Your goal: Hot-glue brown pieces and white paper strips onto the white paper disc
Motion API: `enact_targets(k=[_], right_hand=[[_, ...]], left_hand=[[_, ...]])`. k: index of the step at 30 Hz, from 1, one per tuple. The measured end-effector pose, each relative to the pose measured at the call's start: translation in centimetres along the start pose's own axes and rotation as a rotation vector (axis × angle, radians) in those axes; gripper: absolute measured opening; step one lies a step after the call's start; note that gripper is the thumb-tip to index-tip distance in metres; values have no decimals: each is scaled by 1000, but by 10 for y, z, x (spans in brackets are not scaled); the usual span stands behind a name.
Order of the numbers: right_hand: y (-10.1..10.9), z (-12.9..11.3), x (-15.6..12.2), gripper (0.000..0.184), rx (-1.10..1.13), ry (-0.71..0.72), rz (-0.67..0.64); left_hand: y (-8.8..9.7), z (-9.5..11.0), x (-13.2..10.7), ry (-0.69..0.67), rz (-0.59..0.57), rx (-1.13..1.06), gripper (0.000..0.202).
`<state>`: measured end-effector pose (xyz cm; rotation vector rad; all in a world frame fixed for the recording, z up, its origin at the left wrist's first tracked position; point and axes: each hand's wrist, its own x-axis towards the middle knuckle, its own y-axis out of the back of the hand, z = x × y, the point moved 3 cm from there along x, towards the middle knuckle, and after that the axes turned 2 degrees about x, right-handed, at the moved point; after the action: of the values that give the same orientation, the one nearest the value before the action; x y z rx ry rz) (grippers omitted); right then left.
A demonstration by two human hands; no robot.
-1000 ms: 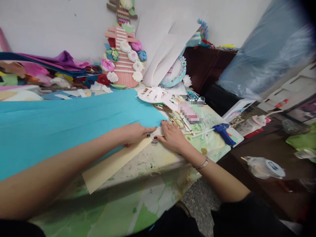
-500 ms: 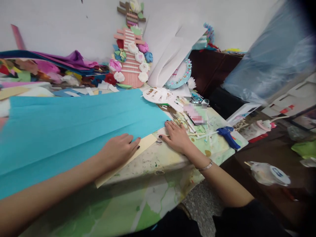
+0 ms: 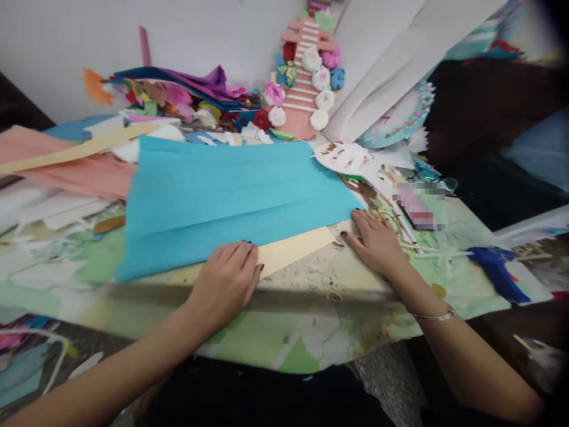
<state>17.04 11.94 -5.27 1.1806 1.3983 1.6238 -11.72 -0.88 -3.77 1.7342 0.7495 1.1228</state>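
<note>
A wide sheet of blue crepe paper (image 3: 222,184) lies on the table with faint creases along its length. Under its front edge, a pale yellow paper strip (image 3: 296,252) sticks out. My left hand (image 3: 226,276) is closed at that front edge, fingers bunched on the blue sheet and thumb by the strip; its grip is partly hidden. Flat on the table, fingers spread, my right hand (image 3: 376,240) touches the sheet's right corner with its fingertips. Gold-handled scissors (image 3: 382,216) lie just beyond it, partly covered.
A blue glue gun (image 3: 500,273) rests at the table's right end. Behind the sheet are a white paper cut-out (image 3: 344,159), a pink flower-covered model (image 3: 302,89) and heaped coloured paper (image 3: 178,98). Peach paper (image 3: 75,166) lies at left; a phone (image 3: 418,204) is at right.
The view has swung left, bringing the sheet's left end into sight. My left hand has slid left along the front edge, away from my right hand, baring more yellow strip. My right hand stays.
</note>
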Motion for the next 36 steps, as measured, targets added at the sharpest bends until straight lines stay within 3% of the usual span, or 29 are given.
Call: enact_targets(k=[4, 9, 18, 29, 34, 36], right_hand=[[-2, 2, 1, 62, -23, 23, 10], [-2, 4, 3, 70, -74, 24, -22], [-3, 3, 2, 76, -98, 5, -36], [-11, 18, 4, 78, -112, 25, -29], [-12, 19, 5, 79, -129, 28, -37], [-13, 19, 5, 78, -131, 24, -43]], left_hand=[[4, -2, -23, 119, 14, 76, 34], [10, -12, -52, 213, 154, 169, 37], [16, -41, -101, 340, 110, 294, 57], [8, -50, -123, 396, 202, 241, 47], [8, -64, -139, 380, 218, 206, 49], [11, -73, -146, 383, 248, 204, 41]])
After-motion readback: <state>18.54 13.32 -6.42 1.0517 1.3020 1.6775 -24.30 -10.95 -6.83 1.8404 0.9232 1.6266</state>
